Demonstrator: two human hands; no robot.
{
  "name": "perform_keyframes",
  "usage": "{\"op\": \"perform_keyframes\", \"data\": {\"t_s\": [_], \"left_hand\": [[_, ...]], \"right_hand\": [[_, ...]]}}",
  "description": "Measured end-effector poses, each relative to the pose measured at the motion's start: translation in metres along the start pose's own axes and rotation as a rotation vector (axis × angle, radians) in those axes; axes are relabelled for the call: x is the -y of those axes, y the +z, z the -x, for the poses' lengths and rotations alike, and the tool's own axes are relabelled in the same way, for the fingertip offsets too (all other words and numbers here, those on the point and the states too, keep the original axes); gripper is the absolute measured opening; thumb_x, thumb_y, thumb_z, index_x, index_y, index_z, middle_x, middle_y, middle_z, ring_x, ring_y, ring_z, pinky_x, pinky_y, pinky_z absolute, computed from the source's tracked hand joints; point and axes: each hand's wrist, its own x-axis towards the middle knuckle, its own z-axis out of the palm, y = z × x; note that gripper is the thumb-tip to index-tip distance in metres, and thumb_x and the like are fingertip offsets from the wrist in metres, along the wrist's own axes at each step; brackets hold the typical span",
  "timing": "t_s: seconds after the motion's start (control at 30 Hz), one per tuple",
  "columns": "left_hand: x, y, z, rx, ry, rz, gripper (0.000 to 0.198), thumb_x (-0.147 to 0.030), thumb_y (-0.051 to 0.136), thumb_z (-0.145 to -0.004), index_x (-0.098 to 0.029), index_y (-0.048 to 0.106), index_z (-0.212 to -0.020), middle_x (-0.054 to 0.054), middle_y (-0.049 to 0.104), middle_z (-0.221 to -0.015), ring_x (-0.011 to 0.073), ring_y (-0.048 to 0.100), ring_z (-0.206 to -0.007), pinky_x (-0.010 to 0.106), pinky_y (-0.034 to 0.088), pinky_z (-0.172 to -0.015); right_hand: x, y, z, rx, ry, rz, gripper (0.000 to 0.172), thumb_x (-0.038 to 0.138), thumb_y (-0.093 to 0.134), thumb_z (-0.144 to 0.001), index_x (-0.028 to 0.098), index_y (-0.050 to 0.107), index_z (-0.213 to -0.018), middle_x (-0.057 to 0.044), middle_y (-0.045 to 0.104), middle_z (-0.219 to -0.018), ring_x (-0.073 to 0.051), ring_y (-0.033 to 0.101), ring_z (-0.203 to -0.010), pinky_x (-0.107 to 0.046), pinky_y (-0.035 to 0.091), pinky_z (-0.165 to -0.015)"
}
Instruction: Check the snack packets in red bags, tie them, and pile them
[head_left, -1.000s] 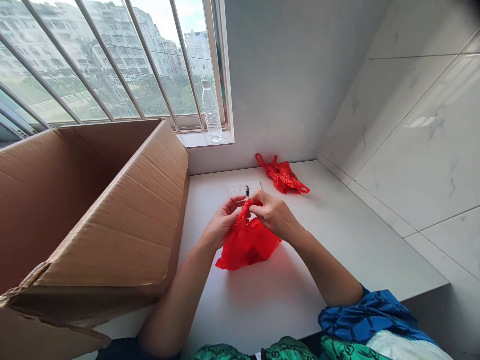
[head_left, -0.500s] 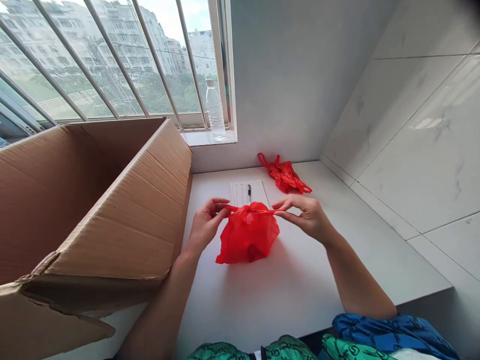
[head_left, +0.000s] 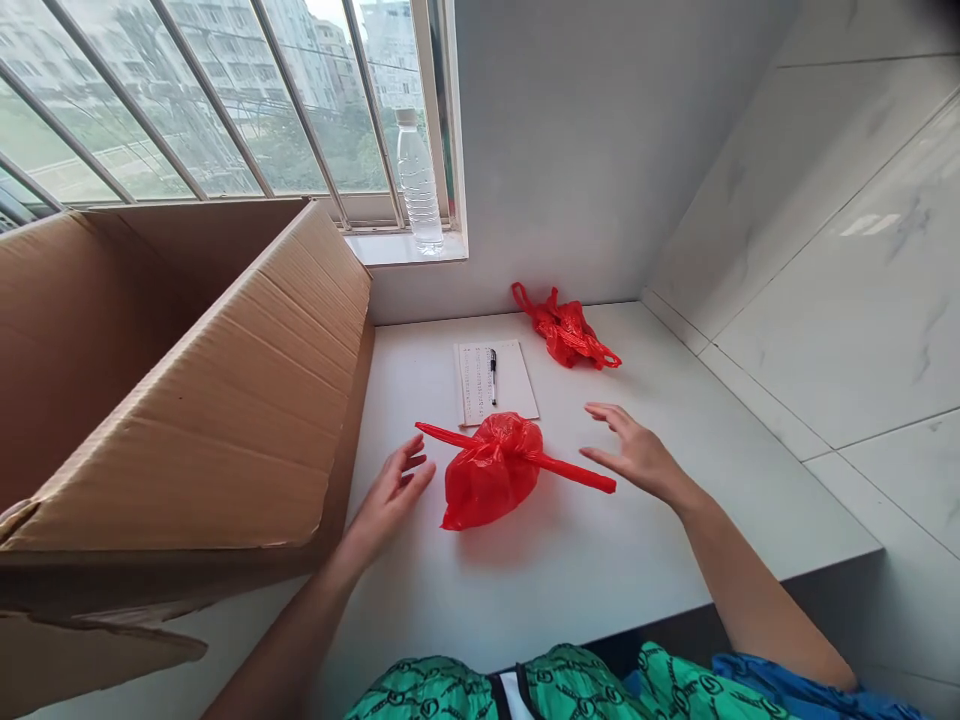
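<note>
A knotted red plastic bag [head_left: 491, 480] rests on the white tabletop, its two twisted handle ends sticking out left and right. What the bag contains is hidden. Just left of it, my left hand [head_left: 395, 490] has its fingers apart and holds nothing; its fingertips are close to the left handle end. My right hand [head_left: 634, 455] hovers to the right of the bag, thumb and fingers spread, nothing in it. Behind the bag lies an open notebook [head_left: 516, 375] with handwriting on its left part, and a black-capped pen [head_left: 493, 377] on top.
A large open cardboard box [head_left: 225, 420] stands at the left, a torn flap at its near end. Crumpled red plastic bags [head_left: 568, 333] lie at the back by the wall. On the sill of the barred window stands a clear water bottle [head_left: 418, 190]. Tiled wall [head_left: 862, 270] bounds the right.
Both hands have let go of the bag's handle ends and moved apart, outward. The knot now looks tight, with the ends sticking out freely. The view has tilted down slightly.
</note>
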Motion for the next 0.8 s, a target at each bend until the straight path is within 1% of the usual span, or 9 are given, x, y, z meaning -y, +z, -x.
{"op": "perform_keyframes", "data": {"t_s": [0.07,0.13,0.17,0.23,0.3,0.37,0.43,0.57,0.8], "left_hand": [[-0.012,0.015,0.005,0.062,0.085,-0.162,0.054,-0.055,0.048,-0.094,-0.024,0.046,-0.139,0.013,0.044,-0.146,0.0299,0.045,-0.134,0.044,0.043,-0.105],[-0.026,0.031,0.003,0.102,0.221,-0.325,0.052,-0.052,0.052,-0.093,-0.024,0.048,-0.137,0.013,0.048,-0.142,0.0309,0.048,-0.129,0.045,0.044,-0.103],[-0.032,0.036,-0.001,0.111,0.281,-0.404,0.05,-0.048,0.054,-0.093,-0.024,0.049,-0.136,0.013,0.051,-0.139,0.0311,0.051,-0.126,0.045,0.046,-0.1],[-0.04,0.041,-0.011,0.099,0.364,-0.551,0.043,-0.035,0.052,-0.094,-0.024,0.051,-0.135,0.012,0.056,-0.133,0.0311,0.055,-0.119,0.045,0.049,-0.094],[-0.04,0.039,-0.019,0.063,0.417,-0.665,0.042,-0.018,0.045,-0.092,-0.025,0.054,-0.133,0.011,0.059,-0.132,0.0304,0.056,-0.118,0.046,0.048,-0.095],[-0.034,0.036,-0.023,0.048,0.483,-0.736,0.05,-0.01,0.043,-0.088,-0.025,0.054,-0.134,0.01,0.055,-0.138,0.03,0.052,-0.124,0.049,0.043,-0.103],[-0.026,0.037,-0.023,0.08,0.55,-0.775,0.056,-0.014,0.046,-0.087,-0.022,0.045,-0.143,0.011,0.045,-0.15,0.0304,0.044,-0.134,0.052,0.035,-0.112],[-0.007,0.049,-0.02,0.111,0.607,-0.852,0.073,-0.021,0.047,-0.087,-0.017,0.021,-0.155,0.012,0.023,-0.162,0.0294,0.023,-0.148,0.052,0.02,-0.121],[0.024,0.054,-0.026,0.081,0.658,-0.95,0.072,-0.019,0.043,-0.087,-0.01,0.021,-0.155,0.012,0.02,-0.163,0.0274,0.013,-0.152,0.048,0.011,-0.124]], "right_hand": [[0.011,0.02,-0.015,0.038,-0.235,0.123,0.083,0.053,0.07,-0.082,0.027,0.033,-0.151,-0.012,0.034,-0.158,-0.032,0.039,-0.141,-0.053,0.042,-0.11],[0.029,0.041,-0.031,0.094,-0.464,0.17,0.092,0.053,0.07,-0.082,0.025,0.023,-0.156,-0.013,0.028,-0.161,-0.03,0.029,-0.147,-0.054,0.031,-0.117],[0.038,0.051,-0.037,0.113,-0.547,0.183,0.091,0.051,0.069,-0.084,0.024,0.02,-0.156,-0.013,0.032,-0.159,-0.029,0.028,-0.148,-0.054,0.026,-0.119],[0.052,0.066,-0.046,0.113,-0.643,0.191,0.087,0.05,0.066,-0.087,0.02,0.022,-0.155,-0.015,0.051,-0.146,-0.028,0.04,-0.141,-0.057,0.021,-0.121],[0.057,0.076,-0.05,0.08,-0.655,0.182,0.077,0.049,0.064,-0.089,0.019,0.031,-0.152,-0.013,0.066,-0.125,-0.027,0.055,-0.127,-0.059,0.019,-0.12],[0.055,0.082,-0.047,0.045,-0.626,0.165,0.069,0.051,0.064,-0.088,0.02,0.041,-0.146,-0.011,0.068,-0.117,-0.026,0.06,-0.117,-0.06,0.023,-0.119],[0.049,0.088,-0.041,0.045,-0.598,0.132,0.07,0.053,0.064,-0.087,0.02,0.043,-0.145,-0.014,0.06,-0.131,-0.028,0.054,-0.126,-0.057,0.031,-0.116],[0.037,0.101,-0.031,0.083,-0.558,0.115,0.085,0.055,0.058,-0.09,0.02,0.019,-0.157,-0.016,0.032,-0.157,-0.03,0.028,-0.147,-0.052,0.035,-0.116],[0.027,0.113,-0.029,0.112,-0.522,0.234,0.087,0.058,0.053,-0.092,0.022,0.011,-0.159,-0.012,0.028,-0.161,-0.03,0.021,-0.15,-0.055,0.024,-0.12]]}}
